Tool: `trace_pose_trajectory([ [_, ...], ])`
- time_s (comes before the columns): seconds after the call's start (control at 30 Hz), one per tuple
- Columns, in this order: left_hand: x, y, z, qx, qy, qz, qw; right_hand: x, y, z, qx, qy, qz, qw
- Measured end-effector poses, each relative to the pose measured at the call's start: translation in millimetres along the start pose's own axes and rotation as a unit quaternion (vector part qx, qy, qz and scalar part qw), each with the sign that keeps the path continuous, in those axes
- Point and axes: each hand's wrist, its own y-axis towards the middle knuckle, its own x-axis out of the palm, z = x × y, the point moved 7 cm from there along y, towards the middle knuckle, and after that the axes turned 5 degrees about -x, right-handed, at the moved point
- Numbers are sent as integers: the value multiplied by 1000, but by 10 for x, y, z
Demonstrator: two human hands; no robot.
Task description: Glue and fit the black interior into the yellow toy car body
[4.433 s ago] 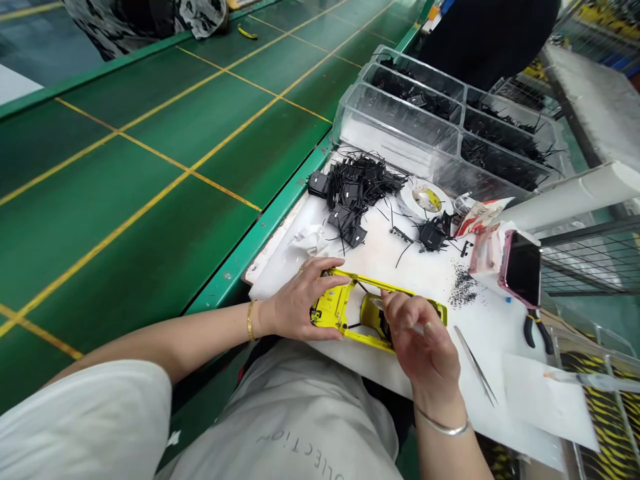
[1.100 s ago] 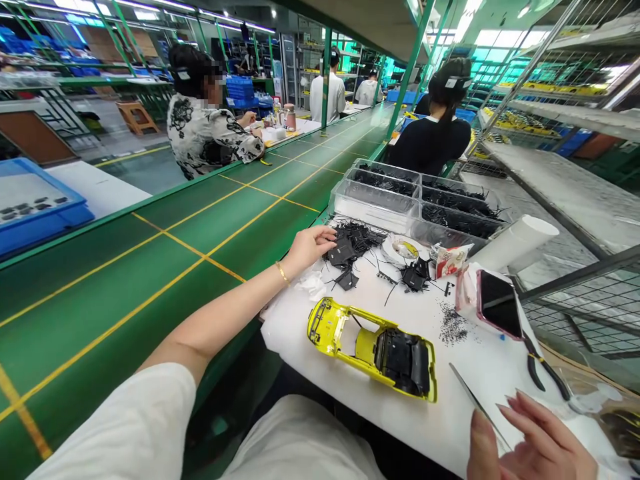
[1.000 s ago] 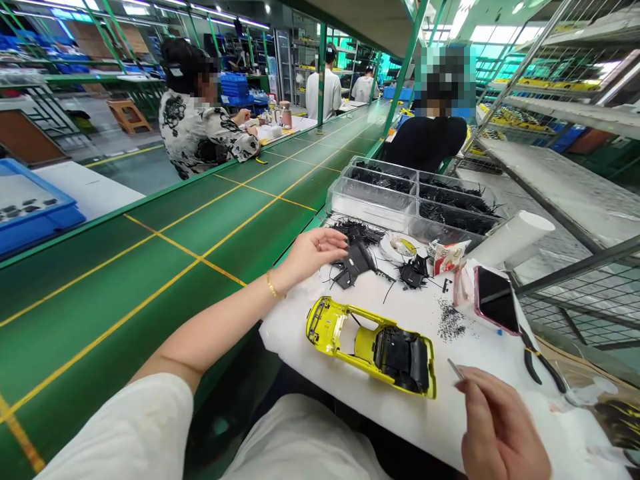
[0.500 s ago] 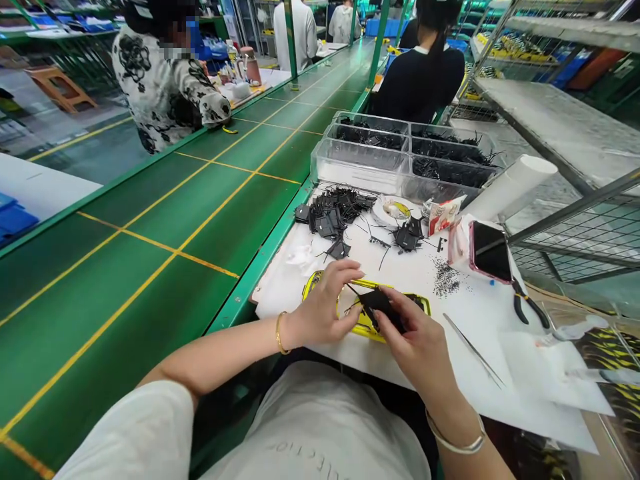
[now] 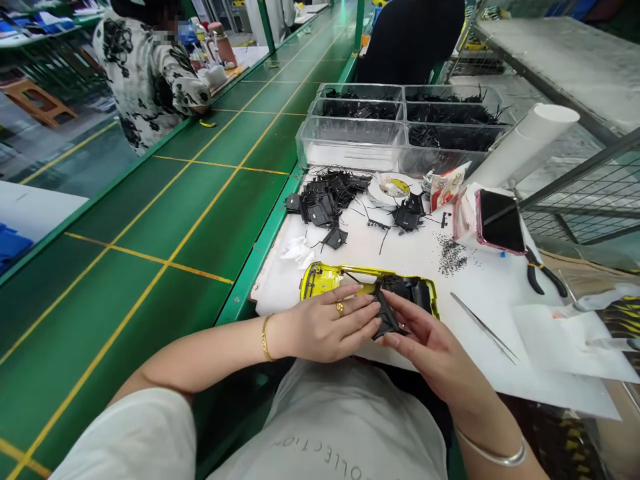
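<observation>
A black part [image 5: 386, 321] sits between the hands, partly overlapping the yellow car shell [image 5: 320, 281], clamped by the right hand's [image 5: 433, 339] thumb and fingers. The left hand [image 5: 327, 327] lays flat fingers against it; whether it grips, I cannot tell. Beyond lies a heap of black parts [image 5: 325, 201].

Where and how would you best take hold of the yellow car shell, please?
I'd probably grip the yellow car shell by its left end, coming from the left with the left hand: that end is a broad panel, largely uncovered, while the middle is open, thinly framed and partly blocked.
</observation>
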Motion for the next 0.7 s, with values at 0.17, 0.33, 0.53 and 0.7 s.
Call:
trace_pose_trajectory([
  [0.17, 33, 24, -342, 33, -54, -100, 993, -321, -86, -175, -179, -199, 143, 953],
  [0.33, 313, 6, -522, 118, -76, -195, 971, -564, -102, -237, -316, -465, 265, 783],
  [0.53, 697, 65, -334, 187, -64, -248, 948, -586, -52, -91, -349, -477, 249, 767],
  [0.7, 765, 89, -297, 174, -59, -307, 934, -534, -48, -80, -354, -480, 234, 768],
])
